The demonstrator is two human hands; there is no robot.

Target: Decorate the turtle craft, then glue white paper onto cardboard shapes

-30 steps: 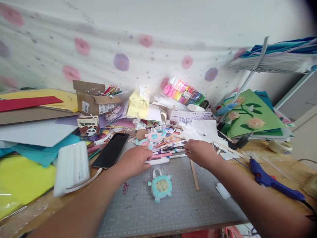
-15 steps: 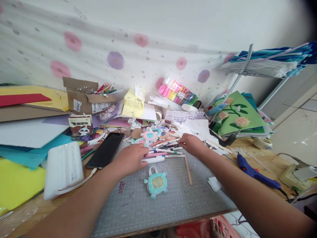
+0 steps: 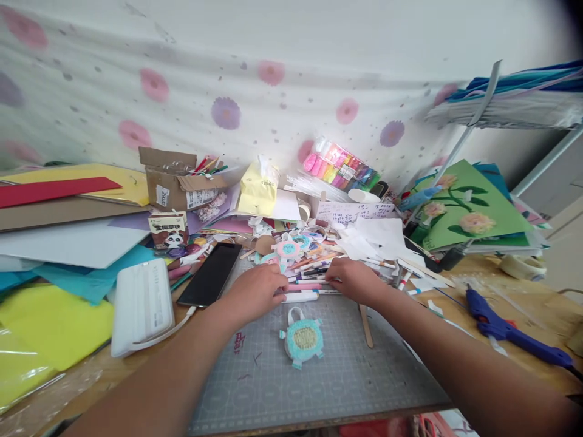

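Observation:
My left hand (image 3: 255, 291) rests knuckles-up on the grey cutting mat (image 3: 319, 376), fingers curled against the near end of a row of marker pens (image 3: 310, 285). My right hand (image 3: 353, 280) lies at the other end of the same pens, fingers bent down onto them. What either hand grips, if anything, is hidden under the fingers. A small teal turtle-shaped craft piece (image 3: 303, 339) lies on the mat just in front of both hands. A wooden stick (image 3: 365, 317) lies beside my right wrist.
A black phone (image 3: 211, 274) and a white power bank (image 3: 142, 305) lie left of the mat. A blue glue gun (image 3: 510, 331) sits at the right. Behind are a cardboard box (image 3: 180, 182), a tissue pack (image 3: 257, 189), coloured clay (image 3: 339, 167), paper sheets (image 3: 54, 243) and a green flower card (image 3: 469, 209).
My right hand has slid left along the pens, closer to my left hand. The view has shifted slightly; my left hand stays by the pens.

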